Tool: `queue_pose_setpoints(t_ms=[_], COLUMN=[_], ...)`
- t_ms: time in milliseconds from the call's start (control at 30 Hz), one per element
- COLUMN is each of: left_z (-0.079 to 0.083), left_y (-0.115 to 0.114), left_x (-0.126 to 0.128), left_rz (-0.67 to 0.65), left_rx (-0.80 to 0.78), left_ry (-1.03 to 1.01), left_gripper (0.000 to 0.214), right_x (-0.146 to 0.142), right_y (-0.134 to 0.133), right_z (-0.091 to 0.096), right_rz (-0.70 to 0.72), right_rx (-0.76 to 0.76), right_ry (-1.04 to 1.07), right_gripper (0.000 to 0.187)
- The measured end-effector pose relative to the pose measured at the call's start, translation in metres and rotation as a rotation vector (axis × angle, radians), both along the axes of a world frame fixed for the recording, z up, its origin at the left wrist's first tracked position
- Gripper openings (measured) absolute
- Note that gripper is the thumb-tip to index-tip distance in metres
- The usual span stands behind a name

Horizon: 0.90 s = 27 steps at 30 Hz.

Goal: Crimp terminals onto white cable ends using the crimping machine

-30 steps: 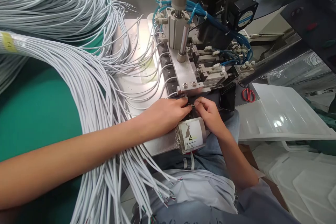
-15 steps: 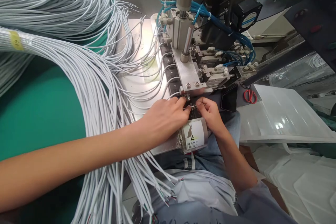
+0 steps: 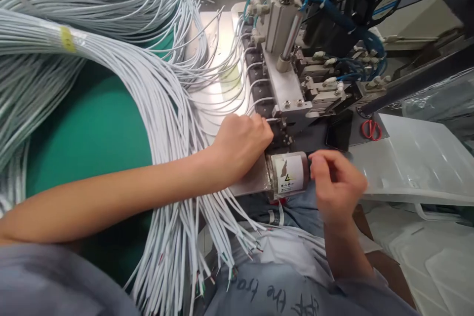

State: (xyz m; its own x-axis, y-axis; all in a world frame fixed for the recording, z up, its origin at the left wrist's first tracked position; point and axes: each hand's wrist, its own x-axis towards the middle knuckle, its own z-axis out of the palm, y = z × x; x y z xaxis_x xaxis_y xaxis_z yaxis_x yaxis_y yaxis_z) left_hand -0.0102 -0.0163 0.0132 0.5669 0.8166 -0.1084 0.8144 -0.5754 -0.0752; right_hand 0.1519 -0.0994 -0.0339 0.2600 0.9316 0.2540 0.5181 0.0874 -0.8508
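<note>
My left hand (image 3: 242,142) rests with fingers curled at the front of the machine's black fixture (image 3: 279,134), gripping a grey cable (image 3: 259,108) that runs into it. My right hand (image 3: 336,182) hovers to the right, just past a cylinder with a white warning label (image 3: 289,173); its fingers are curled and blurred, and I cannot see anything in them. A thick fan of grey cables (image 3: 148,89) crosses the green mat (image 3: 92,133) under my left forearm, their stripped ends hanging over my lap.
The metal press with a pneumatic cylinder (image 3: 283,24) and blue air hoses (image 3: 355,29) stands right behind the fixture. Red-handled scissors (image 3: 371,128) lie to the right beside a dark phone (image 3: 338,131). White plastic trays (image 3: 414,158) fill the right side.
My right hand has pulled away from the fixture, down and to the right. My left hand stays at the fixture. The view has swung left and closer.
</note>
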Motion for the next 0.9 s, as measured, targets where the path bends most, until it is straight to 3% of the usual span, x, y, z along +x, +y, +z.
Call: queue_pose_setpoints(t_ms=[133, 267, 400, 600, 700, 900], left_z=[-0.005, -0.008, -0.006, 0.002, -0.004, -0.015], left_y=[0.003, 0.006, 0.0, -0.018, -0.016, 0.0], left_x=[0.0, -0.001, 0.0, 0.009, 0.008, 0.002], left_rz=[0.036, 0.044, 0.002, -0.322, -0.393, -0.493], left_rx=[-0.014, -0.016, 0.052, 0.063, 0.02, -0.057], left_ry=[-0.067, -0.119, -0.2, -0.455, -0.556, -0.754], left_gripper=[0.019, 0.023, 0.023, 0.033, 0.042, 0.031], right_x=[-0.03, -0.056, -0.054, -0.022, -0.01, -0.005], right_y=[-0.04, -0.049, -0.045, -0.031, -0.022, -0.006], right_z=[-0.002, -0.016, -0.008, 0.014, 0.015, 0.009], right_rz=[0.406, 0.571, 0.507, 0.37, 0.238, 0.011], right_rx=[-0.158, -0.235, -0.091, -0.044, -0.022, 0.076], right_ry=[-0.052, -0.01, -0.206, -0.295, -0.167, 0.25], right_gripper=[0.009, 0.01, 0.019, 0.009, 0.007, 0.032])
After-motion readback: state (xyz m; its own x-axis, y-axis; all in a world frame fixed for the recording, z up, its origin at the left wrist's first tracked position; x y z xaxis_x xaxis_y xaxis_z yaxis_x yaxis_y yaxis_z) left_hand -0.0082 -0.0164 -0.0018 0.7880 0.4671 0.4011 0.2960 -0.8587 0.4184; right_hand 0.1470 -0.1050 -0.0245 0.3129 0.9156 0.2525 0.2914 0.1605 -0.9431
